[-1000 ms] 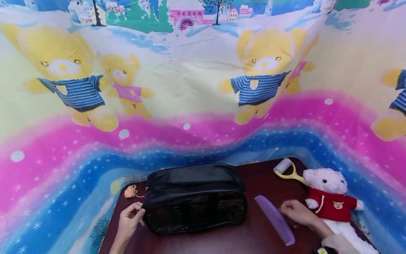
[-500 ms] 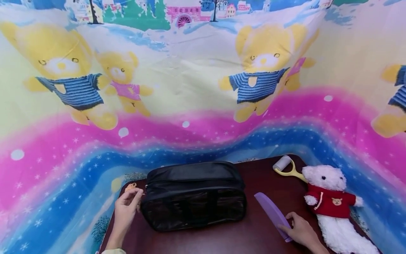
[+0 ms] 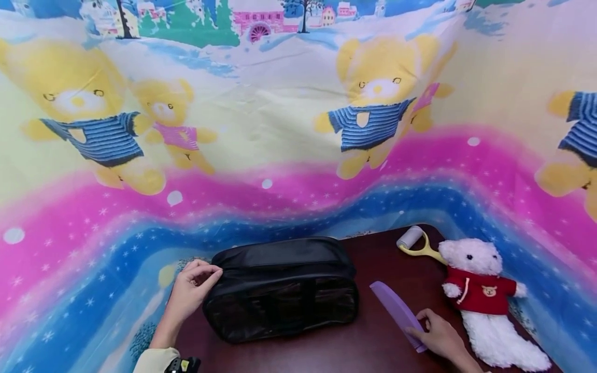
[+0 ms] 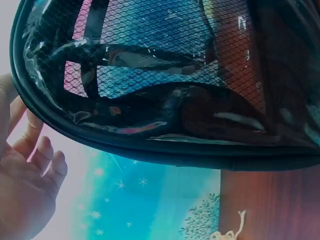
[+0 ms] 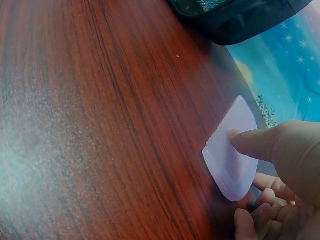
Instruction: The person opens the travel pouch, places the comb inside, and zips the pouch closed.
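A white plush bear [image 3: 485, 298] in a red sweater lies at the table's [image 3: 373, 352] 3 o'clock edge, a lint roller [image 3: 415, 241] just beyond it at 1 o'clock, and a cartoon bear cloth [image 3: 280, 129] hangs behind everything. The black mesh bag [image 3: 282, 287] sits mid-table, between my two hands. My left hand [image 3: 192, 290] reaches in from 7 o'clock, fingers curled at the bag's upper left corner; I cannot tell whether they pinch anything there. My right hand [image 3: 438, 339] comes in from 5 o'clock, thumb [image 5: 255, 144] pressing the near end of the purple comb [image 3: 398, 313], the other fingers curled beside it. The comb lies flat on the table, at 3 o'clock from the bag.
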A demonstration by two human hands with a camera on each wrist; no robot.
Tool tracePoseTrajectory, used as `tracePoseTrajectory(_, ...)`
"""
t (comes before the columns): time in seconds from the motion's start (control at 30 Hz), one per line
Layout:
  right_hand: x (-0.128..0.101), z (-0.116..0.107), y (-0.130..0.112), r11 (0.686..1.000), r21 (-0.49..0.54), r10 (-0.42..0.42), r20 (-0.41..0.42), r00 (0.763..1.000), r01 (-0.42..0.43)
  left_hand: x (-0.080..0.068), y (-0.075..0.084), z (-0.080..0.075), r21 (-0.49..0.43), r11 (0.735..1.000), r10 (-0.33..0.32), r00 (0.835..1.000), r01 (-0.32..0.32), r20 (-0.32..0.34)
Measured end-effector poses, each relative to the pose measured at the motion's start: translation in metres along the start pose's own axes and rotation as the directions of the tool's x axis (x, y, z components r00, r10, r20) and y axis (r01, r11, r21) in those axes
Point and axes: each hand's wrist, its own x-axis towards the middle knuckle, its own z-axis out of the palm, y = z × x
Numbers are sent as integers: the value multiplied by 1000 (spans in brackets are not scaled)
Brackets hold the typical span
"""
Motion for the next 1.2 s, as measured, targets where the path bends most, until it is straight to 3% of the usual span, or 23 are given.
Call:
tracePoseTrajectory(0.13, 0, 0, -1, 1000, -5, 0, -1, 1000, 0, 6, 5, -1, 131, 990, 41, 999, -42, 9)
tracePoseTrajectory(0.27, 0, 0, -2, 1000, -11, 4, -2, 1000, -4, 14, 12, -3, 216, 972, 77, 994, -92, 78)
tracePoseTrajectory(0.43, 0, -1, -2, 1000, -11, 8, 6, 1000, -8, 18, 22, -6, 274, 957, 51, 985, -96, 165)
tracePoseTrajectory(0.67, 0, -2, -2, 1000, -10, 20, 15, 1000, -19, 19, 25, -5, 346, 935, -2, 974, -79, 227)
tracePoseTrajectory(1.0, 1, -2, -3, 1000, -11, 25, 25, 999, -25, 22, 27, -8, 398, 913, -68, 923, -96, 379)
tracePoseTrajectory(1.2, 2, 1, -8, 996, -20, 87, 98, 991, -86, 24, 29, -9, 409, 903, -56, 911, -129, 409)
